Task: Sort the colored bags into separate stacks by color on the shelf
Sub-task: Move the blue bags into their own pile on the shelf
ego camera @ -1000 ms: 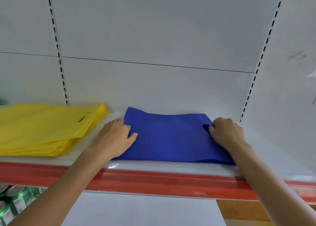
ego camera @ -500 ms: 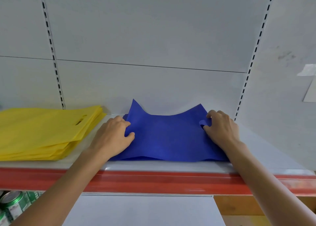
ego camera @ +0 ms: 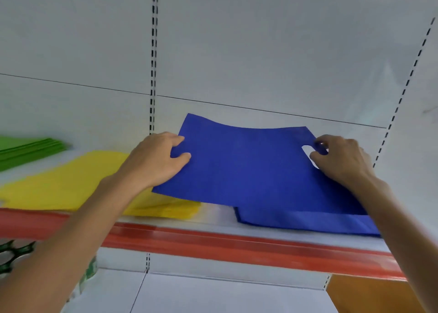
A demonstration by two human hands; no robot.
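Back panel (ego camera: 260, 51): white, filling the upper view. A thin seam (ego camera: 260, 110) crosses it, slanting down to the right.
Left upright (ego camera: 153, 75): a vertical column of dark slots, set in the panel left of centre.
Right upright (ego camera: 403, 94): a like column of slots, leaning, near the right edge.
Red strip (ego camera: 237, 244): a band across the lower view, sloping down to the right.
Lower panel (ego camera: 213, 296): white, beneath the strip, with a short slotted column (ego camera: 147, 263) at its upper left.
Orange panel (ego camera: 369, 296): lower right corner, just beside the lower panel.
Green-and-white shapes (ego camera: 11, 253): lower left, blurred; kind cannot be told.
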